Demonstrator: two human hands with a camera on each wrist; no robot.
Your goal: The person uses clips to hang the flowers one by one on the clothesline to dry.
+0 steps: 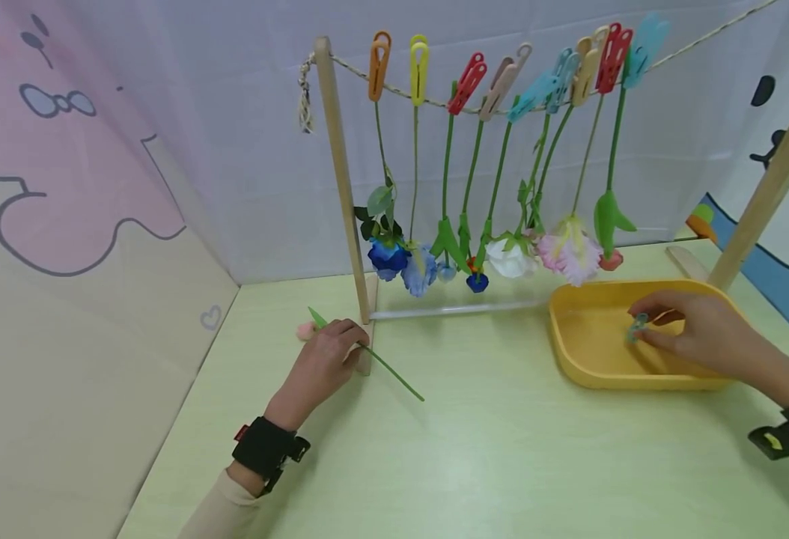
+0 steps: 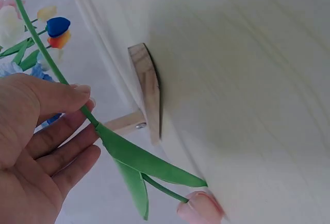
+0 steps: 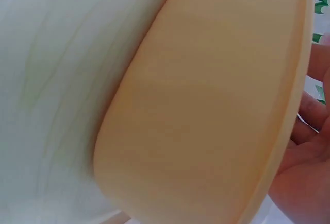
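My left hand (image 1: 323, 355) pinches the green stem of an artificial pink tulip (image 1: 394, 372) between thumb and fingers, near the foot of a wooden post. In the left wrist view, the tulip's leaves (image 2: 139, 154) and pale pink bloom (image 2: 200, 209) point away from the hand. Over a yellow tray (image 1: 637, 380) at the right, my right hand (image 1: 711, 333) holds a small teal clothespin (image 1: 637, 327) between thumb and fingertips. The right wrist view is mostly filled by the tray's outer wall (image 3: 206, 100), which hides the fingertips and the clothespin.
A rope (image 1: 711, 35) runs between wooden posts (image 1: 342, 165) behind the hands. Several coloured clothespins (image 1: 418, 71) hold artificial flowers (image 1: 570, 251) upside down from it. A pale crossbar (image 1: 462, 309) lies low between the posts. A printed wall panel (image 1: 84, 284) borders the table's left.
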